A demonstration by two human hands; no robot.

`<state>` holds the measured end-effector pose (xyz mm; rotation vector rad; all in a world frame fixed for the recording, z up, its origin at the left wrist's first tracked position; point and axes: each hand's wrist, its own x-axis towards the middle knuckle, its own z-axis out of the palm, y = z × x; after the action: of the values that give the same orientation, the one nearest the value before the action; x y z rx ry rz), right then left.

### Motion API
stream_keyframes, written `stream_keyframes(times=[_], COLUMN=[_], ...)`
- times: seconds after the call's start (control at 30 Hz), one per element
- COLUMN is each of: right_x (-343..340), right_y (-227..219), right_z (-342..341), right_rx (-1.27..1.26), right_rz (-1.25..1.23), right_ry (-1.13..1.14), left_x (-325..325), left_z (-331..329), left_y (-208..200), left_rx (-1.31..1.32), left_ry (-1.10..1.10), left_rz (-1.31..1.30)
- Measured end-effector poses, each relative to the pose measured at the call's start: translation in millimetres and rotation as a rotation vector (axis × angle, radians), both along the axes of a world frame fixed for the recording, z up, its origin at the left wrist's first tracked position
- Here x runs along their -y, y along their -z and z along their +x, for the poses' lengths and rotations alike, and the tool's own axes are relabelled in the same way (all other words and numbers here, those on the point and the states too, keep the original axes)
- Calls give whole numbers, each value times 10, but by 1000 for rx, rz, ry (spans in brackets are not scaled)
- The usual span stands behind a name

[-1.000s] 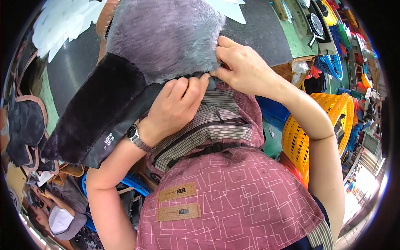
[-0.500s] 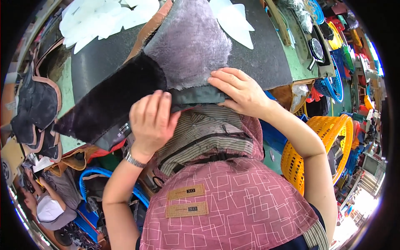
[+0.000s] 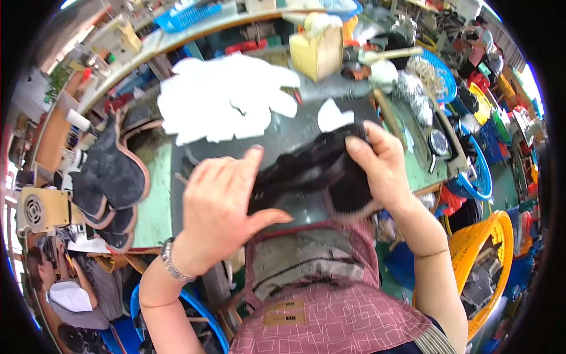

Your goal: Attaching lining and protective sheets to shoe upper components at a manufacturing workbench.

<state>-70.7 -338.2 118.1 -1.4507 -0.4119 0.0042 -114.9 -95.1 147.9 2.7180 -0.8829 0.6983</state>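
Above the bench, a black fur-lined boot upper (image 3: 351, 186) hangs folded and partly smeared by motion. My right hand (image 3: 386, 168) pinches its upper right corner between thumb and fingers. At its left end is my left hand (image 3: 218, 203), its fingers stretched out and its thumb spread. The hand partly hides that end, and I cannot tell whether the palm presses on the material. Beyond lies a pile of white cut pieces (image 3: 218, 97) on the dark bench mat (image 3: 236, 150), with one smaller white piece (image 3: 335, 115) to its right.
Dark pieces with tan edges (image 3: 118, 171) are stacked on the bench's left. A wooden block (image 3: 315, 53) stands at the back, and a round dial (image 3: 438, 141) lies at right. A yellow basket (image 3: 471, 259) stands low right. Another person (image 3: 73, 295) sits lower left.
The boot upper has come up off the mat and folded, its grey fur face turned out of sight. My left hand's fingers have straightened and spread. The view has shifted, showing more of the bench.
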Motion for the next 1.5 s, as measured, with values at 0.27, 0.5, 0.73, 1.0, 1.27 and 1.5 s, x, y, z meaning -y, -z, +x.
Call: stream_keyframes(times=[0.27, 0.5, 0.73, 1.0, 1.27, 1.5], right_x=[-153, -219, -233, -248, -292, -376], right_y=[-115, -256, -122, 60, -15, 316], right_z=[-214, -401, -449, -258, 117, 230], right_rx=[-70, 98, -222, -314, 823, 841], right_rz=[420, 186, 543, 502, -586, -619], right_ry=[-106, 80, -44, -79, 6, -199], left_x=[76, 353, 196, 2, -59, -51], left_z=[275, 164, 96, 233, 595, 743], left_y=[-289, -581, -318, -308, -114, 331], left_rx=[-1080, -896, -1279, -1429, -1454, -1605], left_ry=[254, 205, 281, 305, 279, 154], left_rz=[-889, -645, -944, -908, -705, -677])
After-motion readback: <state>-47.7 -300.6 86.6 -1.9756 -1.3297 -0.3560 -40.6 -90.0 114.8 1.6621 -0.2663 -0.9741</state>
